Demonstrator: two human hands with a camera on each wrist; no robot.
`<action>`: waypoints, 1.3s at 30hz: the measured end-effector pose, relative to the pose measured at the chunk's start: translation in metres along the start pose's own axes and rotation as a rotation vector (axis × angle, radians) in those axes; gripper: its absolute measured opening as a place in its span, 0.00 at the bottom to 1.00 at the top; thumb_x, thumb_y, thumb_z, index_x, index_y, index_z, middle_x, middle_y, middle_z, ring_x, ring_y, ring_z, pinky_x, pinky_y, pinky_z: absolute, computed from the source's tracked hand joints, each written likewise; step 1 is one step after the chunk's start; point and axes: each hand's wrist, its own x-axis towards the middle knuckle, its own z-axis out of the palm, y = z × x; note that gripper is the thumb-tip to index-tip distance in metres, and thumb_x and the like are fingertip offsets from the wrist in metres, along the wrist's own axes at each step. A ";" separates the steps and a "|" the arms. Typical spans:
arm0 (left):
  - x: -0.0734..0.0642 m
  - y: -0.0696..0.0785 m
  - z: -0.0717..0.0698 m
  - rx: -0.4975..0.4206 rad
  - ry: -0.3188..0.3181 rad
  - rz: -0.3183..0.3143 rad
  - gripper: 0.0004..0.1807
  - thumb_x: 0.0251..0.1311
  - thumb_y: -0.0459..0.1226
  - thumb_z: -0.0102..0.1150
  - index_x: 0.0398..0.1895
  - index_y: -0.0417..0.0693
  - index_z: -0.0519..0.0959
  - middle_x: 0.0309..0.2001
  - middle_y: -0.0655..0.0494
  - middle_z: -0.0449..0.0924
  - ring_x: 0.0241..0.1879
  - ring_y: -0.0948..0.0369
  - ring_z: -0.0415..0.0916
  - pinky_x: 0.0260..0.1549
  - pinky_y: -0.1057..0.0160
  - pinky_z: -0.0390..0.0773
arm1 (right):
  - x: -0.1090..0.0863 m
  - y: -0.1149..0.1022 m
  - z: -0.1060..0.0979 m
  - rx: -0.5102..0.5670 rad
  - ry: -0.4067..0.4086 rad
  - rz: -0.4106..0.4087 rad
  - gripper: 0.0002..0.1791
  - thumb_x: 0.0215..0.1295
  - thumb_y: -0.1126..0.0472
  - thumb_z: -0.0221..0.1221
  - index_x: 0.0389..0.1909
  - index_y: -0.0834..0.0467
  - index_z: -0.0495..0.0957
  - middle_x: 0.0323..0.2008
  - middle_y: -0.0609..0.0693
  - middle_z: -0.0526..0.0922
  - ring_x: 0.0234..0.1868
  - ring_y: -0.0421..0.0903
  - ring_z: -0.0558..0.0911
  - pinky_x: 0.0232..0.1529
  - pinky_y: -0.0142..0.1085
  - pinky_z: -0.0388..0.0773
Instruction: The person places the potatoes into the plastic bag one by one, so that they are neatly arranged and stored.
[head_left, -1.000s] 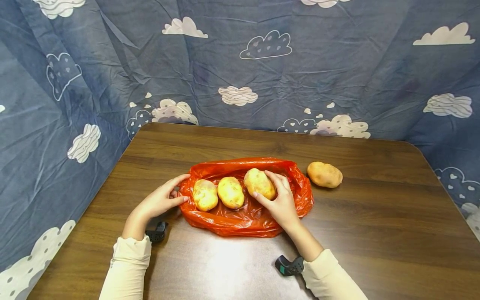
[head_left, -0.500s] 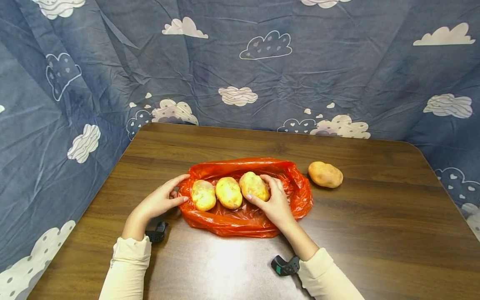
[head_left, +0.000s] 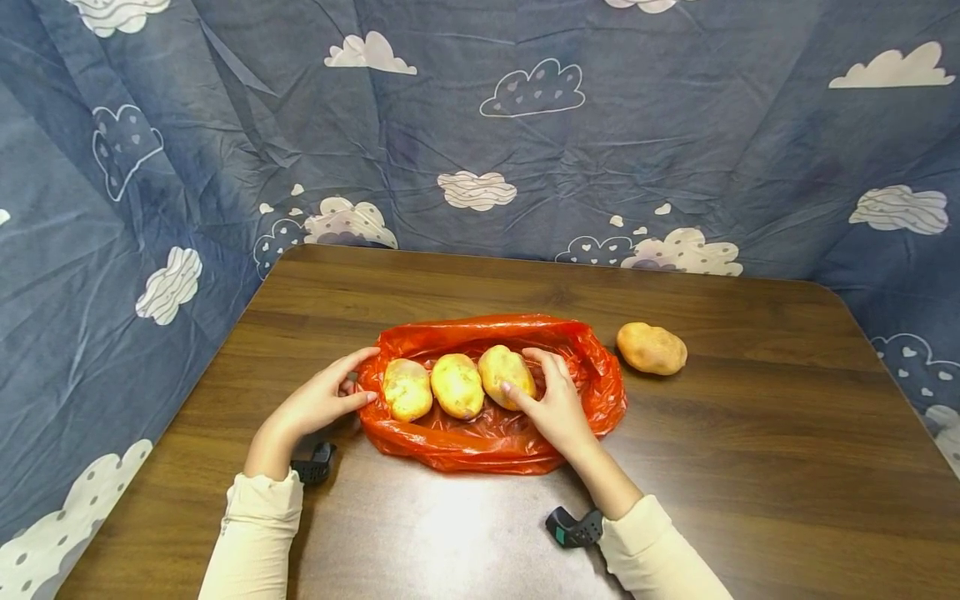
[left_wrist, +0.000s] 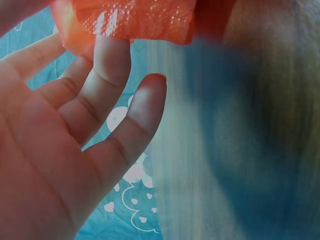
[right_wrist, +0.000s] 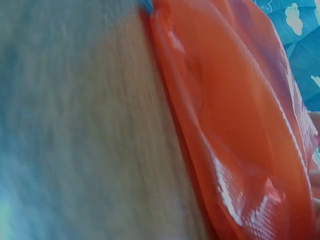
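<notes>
In the head view a red plastic bag [head_left: 465, 457] lies spread with its mouth up. Three yellow potatoes sit in a row inside: a left potato [head_left: 407, 390], a middle potato [head_left: 457, 386] and a right potato [head_left: 506, 377]. My right hand [head_left: 558, 408] is at the right potato, its thumb overlapping it and its fingers spread loosely on the far right side. My left hand [head_left: 322, 400] touches the bag's left end with loosely spread fingers; in the left wrist view, red film [left_wrist: 135, 20] covers some fingertips. The right wrist view shows mostly the bag's outer side [right_wrist: 235, 110].
One more potato [head_left: 651, 349] lies on the wooden table [head_left: 750, 467], just right of the bag. Behind the table hangs a blue curtain [head_left: 420, 142] with white clouds. Black wrist devices, such as the right one [head_left: 573, 527], sit below the hands.
My right hand has moved left with the right potato, set it beside the middle one and loosened its fingers. The other two potatoes have shifted slightly left. My left hand stays put.
</notes>
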 end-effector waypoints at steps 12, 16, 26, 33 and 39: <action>-0.001 -0.003 0.000 -0.018 0.009 0.102 0.32 0.56 0.38 0.58 0.63 0.41 0.59 0.41 0.45 0.68 0.25 0.63 0.69 0.24 0.65 0.70 | 0.003 -0.001 -0.017 0.016 0.038 -0.190 0.28 0.52 0.60 0.65 0.53 0.63 0.69 0.51 0.52 0.69 0.52 0.49 0.68 0.52 0.43 0.63; 0.000 0.000 0.000 -0.002 -0.003 0.035 0.33 0.55 0.36 0.59 0.64 0.41 0.58 0.42 0.45 0.69 0.26 0.61 0.69 0.25 0.65 0.70 | 0.004 0.000 -0.022 0.029 0.046 -0.253 0.25 0.53 0.62 0.63 0.53 0.63 0.70 0.51 0.52 0.70 0.50 0.51 0.69 0.50 0.44 0.65; 0.000 0.000 0.000 0.015 -0.010 -0.022 0.34 0.55 0.34 0.59 0.64 0.40 0.57 0.42 0.45 0.68 0.26 0.60 0.69 0.26 0.66 0.70 | 0.006 0.003 -0.041 -0.014 0.141 -0.311 0.25 0.50 0.67 0.64 0.52 0.62 0.71 0.50 0.53 0.72 0.53 0.49 0.69 0.55 0.39 0.60; 0.000 -0.001 -0.001 0.029 -0.013 -0.011 0.33 0.56 0.35 0.59 0.64 0.41 0.58 0.41 0.46 0.68 0.26 0.61 0.69 0.25 0.66 0.70 | 0.008 0.009 -0.063 -0.028 0.233 -0.284 0.25 0.50 0.71 0.64 0.51 0.63 0.72 0.49 0.56 0.71 0.51 0.51 0.69 0.54 0.35 0.62; 0.000 0.000 -0.001 0.033 -0.007 -0.022 0.34 0.55 0.34 0.59 0.64 0.42 0.58 0.38 0.48 0.68 0.25 0.61 0.69 0.24 0.66 0.70 | 0.011 0.019 -0.086 -0.094 0.313 -0.242 0.25 0.50 0.70 0.64 0.51 0.63 0.72 0.49 0.58 0.71 0.51 0.52 0.69 0.53 0.36 0.62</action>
